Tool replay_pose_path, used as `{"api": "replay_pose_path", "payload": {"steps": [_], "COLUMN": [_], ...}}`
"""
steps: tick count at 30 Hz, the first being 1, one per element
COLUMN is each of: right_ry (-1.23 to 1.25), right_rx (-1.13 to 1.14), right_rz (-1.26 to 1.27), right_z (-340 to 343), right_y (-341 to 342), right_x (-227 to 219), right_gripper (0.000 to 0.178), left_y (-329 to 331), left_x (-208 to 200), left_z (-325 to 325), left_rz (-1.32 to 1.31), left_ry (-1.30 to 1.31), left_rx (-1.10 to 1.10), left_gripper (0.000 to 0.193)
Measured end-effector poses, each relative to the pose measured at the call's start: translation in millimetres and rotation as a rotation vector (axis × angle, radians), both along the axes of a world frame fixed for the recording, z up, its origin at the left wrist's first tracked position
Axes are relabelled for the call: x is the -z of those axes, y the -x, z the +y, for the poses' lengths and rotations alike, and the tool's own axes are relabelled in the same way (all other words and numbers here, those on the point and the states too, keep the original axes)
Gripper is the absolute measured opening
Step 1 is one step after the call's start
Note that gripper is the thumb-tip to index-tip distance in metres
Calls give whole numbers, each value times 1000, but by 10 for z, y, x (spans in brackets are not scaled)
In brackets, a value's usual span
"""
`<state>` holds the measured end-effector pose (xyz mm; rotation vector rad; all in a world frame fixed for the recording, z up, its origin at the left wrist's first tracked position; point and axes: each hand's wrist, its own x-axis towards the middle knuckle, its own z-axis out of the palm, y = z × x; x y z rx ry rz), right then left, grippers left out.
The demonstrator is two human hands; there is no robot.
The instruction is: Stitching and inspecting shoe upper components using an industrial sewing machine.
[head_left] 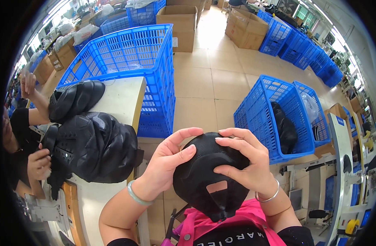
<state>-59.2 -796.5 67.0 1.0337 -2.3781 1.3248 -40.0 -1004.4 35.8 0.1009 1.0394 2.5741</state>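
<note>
A black cup-shaped moulded fabric piece (196, 176) is held up in front of my chest. It has mesh at the top and a cut-out opening near its lower end. My left hand (177, 151) grips its upper left rim between thumb and fingers. On the upper right, my right hand (247, 158) clasps the same piece, fingertips at the top edge and thumb across its front. Several similar black moulded pieces (97, 147) lie heaped on the table to my left, with a second stack (79, 98) just behind them.
At the left, a co-worker's hands (39, 164) are by the heap on the pale table (132, 94). A tall blue crate (157, 82) stands beyond it. Another blue crate (259, 119) at the right holds black pieces. Cardboard boxes (245, 28) stand farther back.
</note>
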Motion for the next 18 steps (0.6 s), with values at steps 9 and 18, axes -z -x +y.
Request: {"api": "replay_pose_path", "payload": {"steps": [9,18], "right_ry": [-11,252], "right_rx": [-24,-167], "right_rz": [-16,-894], "right_z": [5,180], "right_y": [22,188], "right_x": [19,254], "right_gripper": [58,80], "left_y": [-13,23], "left_x": [-7,-7], "left_z": [6,32], "left_rz": [-16,-49], "left_ry": [12,102], "left_rx": [-13,-48], "left_gripper": [34,30]}}
